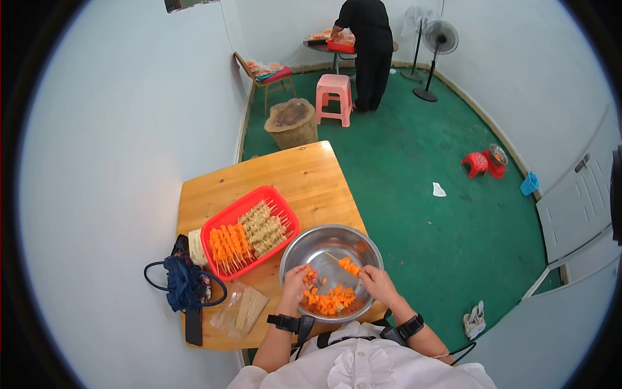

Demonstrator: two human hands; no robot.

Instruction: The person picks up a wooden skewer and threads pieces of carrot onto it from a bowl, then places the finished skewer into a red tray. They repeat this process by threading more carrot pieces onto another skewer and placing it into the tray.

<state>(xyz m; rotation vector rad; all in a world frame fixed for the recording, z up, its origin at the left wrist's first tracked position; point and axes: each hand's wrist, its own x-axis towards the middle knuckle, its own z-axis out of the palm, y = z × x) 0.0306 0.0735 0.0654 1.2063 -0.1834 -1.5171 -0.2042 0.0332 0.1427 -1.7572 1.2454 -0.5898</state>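
A large steel bowl (302, 248) stands at the front of the wooden table, with a heap of loose orange pieces (332, 300) in its bottom. Over its left side, my left hand (297, 281) has its fingers curled around a few small orange pieces (310, 275). My right hand (378, 284), at the bowl's right side, grips a skewer threaded with orange pieces (350, 266); the bare stick end points up and left. Left of the bowl, a red tray (207, 226) holds rows of orange skewers (229, 244) and pale beige skewers (264, 227).
On the wooden table (304, 175) lie bare sticks (251, 310) on a plastic bag, a dark blue handbag (184, 283) and a black phone (194, 326). Beyond are a tree-stump block (291, 123), a pink stool (334, 97), a fan (440, 40) and a person in black (367, 45) at another table.
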